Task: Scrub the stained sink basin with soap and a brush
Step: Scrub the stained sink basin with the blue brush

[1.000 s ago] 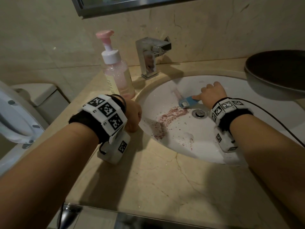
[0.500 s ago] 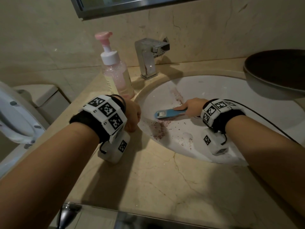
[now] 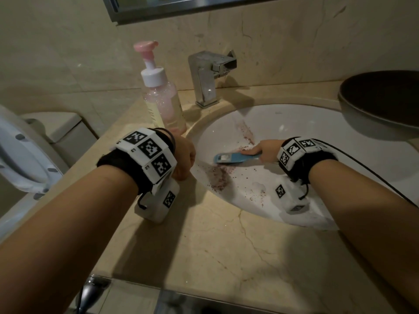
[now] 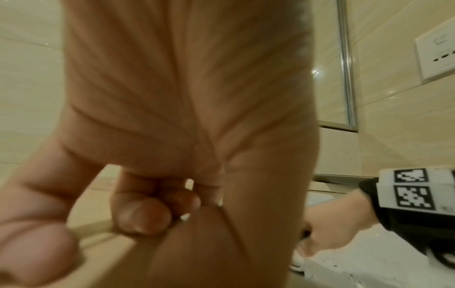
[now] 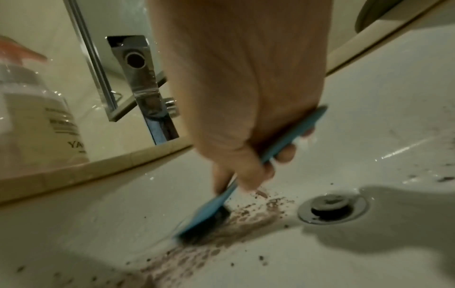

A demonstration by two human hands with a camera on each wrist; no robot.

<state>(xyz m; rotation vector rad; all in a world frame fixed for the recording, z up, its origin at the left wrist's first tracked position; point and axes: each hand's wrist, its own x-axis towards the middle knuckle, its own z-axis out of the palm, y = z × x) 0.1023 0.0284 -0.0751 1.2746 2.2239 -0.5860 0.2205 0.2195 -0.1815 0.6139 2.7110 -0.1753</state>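
The right hand (image 3: pixel 269 150) has drawn the brush (image 3: pixel 235 157) leftward onto the stain (image 3: pixel 218 177).

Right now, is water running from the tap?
No, the tap spout shows no stream in the right wrist view, and the right hand scrubs the stain with the brush.

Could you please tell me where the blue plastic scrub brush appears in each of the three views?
Head: blue plastic scrub brush at centre right, in the white sink basin, held by the right hand.
Left wrist: not in view.
Right wrist: lower centre, bristles on the reddish stain.
Shared landmark: chrome faucet.
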